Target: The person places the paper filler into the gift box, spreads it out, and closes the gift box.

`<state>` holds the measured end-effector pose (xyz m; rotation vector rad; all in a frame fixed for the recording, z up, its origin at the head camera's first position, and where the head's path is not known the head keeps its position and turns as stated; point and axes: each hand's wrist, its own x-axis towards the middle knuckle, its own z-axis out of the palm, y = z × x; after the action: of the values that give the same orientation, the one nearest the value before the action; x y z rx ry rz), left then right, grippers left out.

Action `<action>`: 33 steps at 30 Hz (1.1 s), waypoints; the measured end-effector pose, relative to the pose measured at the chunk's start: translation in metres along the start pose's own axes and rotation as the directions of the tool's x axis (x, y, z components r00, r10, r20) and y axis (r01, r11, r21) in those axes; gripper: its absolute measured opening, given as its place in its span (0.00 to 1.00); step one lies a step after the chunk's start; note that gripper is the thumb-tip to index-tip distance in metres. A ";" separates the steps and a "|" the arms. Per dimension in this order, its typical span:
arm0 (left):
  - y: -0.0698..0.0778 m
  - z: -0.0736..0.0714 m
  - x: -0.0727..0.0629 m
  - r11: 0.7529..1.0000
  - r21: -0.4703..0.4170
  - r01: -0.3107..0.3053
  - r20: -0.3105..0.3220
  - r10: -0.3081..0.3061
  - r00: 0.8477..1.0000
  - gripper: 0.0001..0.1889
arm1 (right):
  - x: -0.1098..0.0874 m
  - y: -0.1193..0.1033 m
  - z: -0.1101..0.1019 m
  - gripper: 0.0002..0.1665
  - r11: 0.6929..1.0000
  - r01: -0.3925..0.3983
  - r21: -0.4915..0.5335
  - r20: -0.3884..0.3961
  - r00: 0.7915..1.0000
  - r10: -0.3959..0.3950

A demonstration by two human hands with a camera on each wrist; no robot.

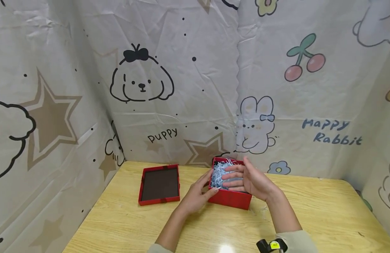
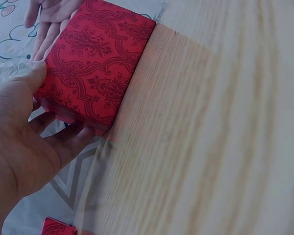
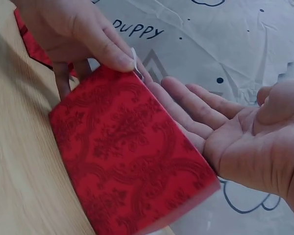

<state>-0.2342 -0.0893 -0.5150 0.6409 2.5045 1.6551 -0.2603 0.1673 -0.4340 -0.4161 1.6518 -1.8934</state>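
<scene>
I take the red box as the centre of the clock, seen from the head camera. At far left, between nine and ten o'clock, a brown star (image 1: 52,116) is printed on the pale cloth (image 1: 96,80). At half past ten the cloth carries a puppy drawing (image 1: 142,75). At nine o'clock a shallow red lid (image 1: 160,184) lies on the wooden table (image 1: 112,225), its dark inside turned upward.

Between eight and nine o'clock is the left hand (image 1: 196,197); it grips the box, with the thumb on the rim and the fingers against the side wall. The red box (image 1: 229,198) stands on the table, close to the cloth, its walls bearing a darker flower pattern. Inside it lie blue paper shreds (image 1: 217,175).

At three o'clock is the right hand (image 1: 255,179), its fingers straight and pointing to nine o'clock, above the opening; I cannot tell if they touch the shreds. At five o'clock, a black band (image 1: 263,246) sits at the right sleeve (image 1: 297,242). At two o'clock the words "Happy Rabbit" (image 1: 332,131) are printed.
</scene>
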 end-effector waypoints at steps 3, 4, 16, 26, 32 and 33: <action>-0.002 0.001 0.001 1.000 -0.009 -0.006 -0.005 0.006 1.000 0.40 | 0.008 0.002 0.005 0.58 1.000 -0.019 0.003 0.020 1.000 0.019; -0.002 0.000 0.001 1.000 -0.009 -0.008 -0.007 0.008 1.000 0.40 | 0.011 0.003 0.006 0.58 1.000 -0.027 0.001 0.028 0.999 0.027; -0.001 -0.001 0.000 1.000 -0.017 -0.014 -0.002 0.014 1.000 0.39 | 0.040 0.013 0.007 0.53 0.991 -0.127 0.040 -0.170 0.977 0.132; 0.002 -0.002 0.000 1.000 -0.007 0.016 -0.004 -0.016 1.000 0.39 | 0.053 0.021 0.016 0.45 0.972 -0.229 0.045 -0.253 0.939 0.233; 0.002 -0.001 0.000 1.000 -0.006 0.012 -0.007 -0.012 1.000 0.39 | 0.051 0.022 0.016 0.42 0.967 -0.250 -0.043 -0.224 0.946 0.234; 0.002 0.000 0.000 1.000 -0.007 0.008 -0.005 -0.008 1.000 0.39 | 0.050 0.021 0.016 0.41 0.967 -0.251 -0.051 -0.232 0.944 0.233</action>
<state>-0.2339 -0.0890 -0.5133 0.6261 2.4999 1.6641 -0.2851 0.1235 -0.4590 -0.0248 1.8356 -1.7447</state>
